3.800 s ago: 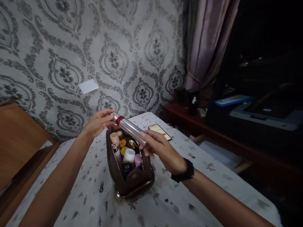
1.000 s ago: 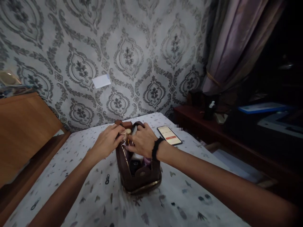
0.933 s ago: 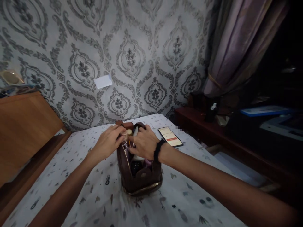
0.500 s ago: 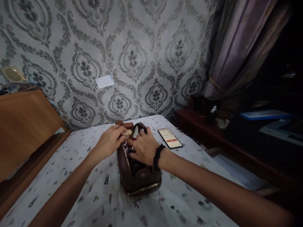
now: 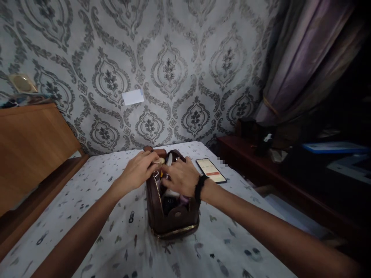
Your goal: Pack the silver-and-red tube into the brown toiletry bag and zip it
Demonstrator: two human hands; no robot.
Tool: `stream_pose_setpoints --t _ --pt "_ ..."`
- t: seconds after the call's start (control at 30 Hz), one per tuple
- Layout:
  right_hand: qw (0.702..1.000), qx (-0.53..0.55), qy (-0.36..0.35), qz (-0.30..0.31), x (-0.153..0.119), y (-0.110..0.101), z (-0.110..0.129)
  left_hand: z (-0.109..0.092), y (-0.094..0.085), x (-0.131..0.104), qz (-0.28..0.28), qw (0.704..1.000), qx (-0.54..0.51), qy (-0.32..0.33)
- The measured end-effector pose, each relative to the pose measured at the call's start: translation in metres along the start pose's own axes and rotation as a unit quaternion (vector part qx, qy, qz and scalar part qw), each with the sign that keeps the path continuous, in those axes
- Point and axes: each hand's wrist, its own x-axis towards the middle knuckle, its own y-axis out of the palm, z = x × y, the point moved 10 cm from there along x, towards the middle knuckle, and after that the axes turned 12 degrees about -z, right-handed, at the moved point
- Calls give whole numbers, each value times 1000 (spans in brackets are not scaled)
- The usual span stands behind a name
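A brown bag [image 5: 155,218] with a gold zip lies unzipped on the bed, crammed with small items. At its far left side my left hand [image 5: 139,170] pinches a small, round, cream-pink item [image 5: 158,162], partly covered by my fingers. My right hand [image 5: 182,175], with a black band at the wrist, reaches over the opening. Its thumb and index finger are apart, and the index fingertip is close to the cream-pink item. Beside that hand a white object [image 5: 169,159] sticks up. A black item [image 5: 170,204] shows in the near end of the bag.
A phone [image 5: 211,170] with a lit screen lies right of the bag on the patterned bedsheet [image 5: 116,224]. The wooden headboard [image 5: 37,143] stands at left. A dark red ledge [image 5: 234,154] with dark objects runs along the right, below a tied curtain [image 5: 295,69].
The view has shifted slightly, so the scene sits a little further right. My right hand has drawn back a little, uncovering more of the bag's contents. My left hand keeps its pinch.
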Motion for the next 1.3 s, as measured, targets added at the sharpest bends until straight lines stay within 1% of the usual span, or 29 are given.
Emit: stream_pose_setpoints --t 0.07,0.13,0.2,0.3,0.43,0.53,0.7,0.87,0.97,1.1,1.17,1.3 --pt "1000 -7 1 9 11 -5 -10 0 1 0 0 1000 1 3" --pt "997 -49 -47 20 25 -8 -12 1 1 -1 1 1000 1 4" --pt "986 -101 -110 74 37 1 -9 1 1 -1 0 1000 -2 3" --pt "976 -120 -141 113 53 16 -6 2 2 -1 6 1000 -3 2" --pt "969 -124 -160 144 63 41 -2 2 3 -1 2 1000 -9 1" --pt "966 -125 -183 134 62 47 -1 3 4 -2 -7 1000 -11 0" --pt "962 -116 -231 92 53 35 -3 5 5 -2 -10 1000 -13 -3" --pt "970 -79 -220 60 46 17 -13 5 5 -3 -10 999 -39 -8" --pt "974 -54 -214 56 42 8 -17 6 4 -4 -7 998 -56 -12" --pt "973 30 -226 36 34 -3 -17 6 5 -4 -4 998 -58 -11" --pt "969 65 -234 32 30 -4 -16 5 4 -5 -6 998 -56 -13" --pt "960 123 -248 45 24 3 -11 5 3 -4 -15 998 -56 -11"
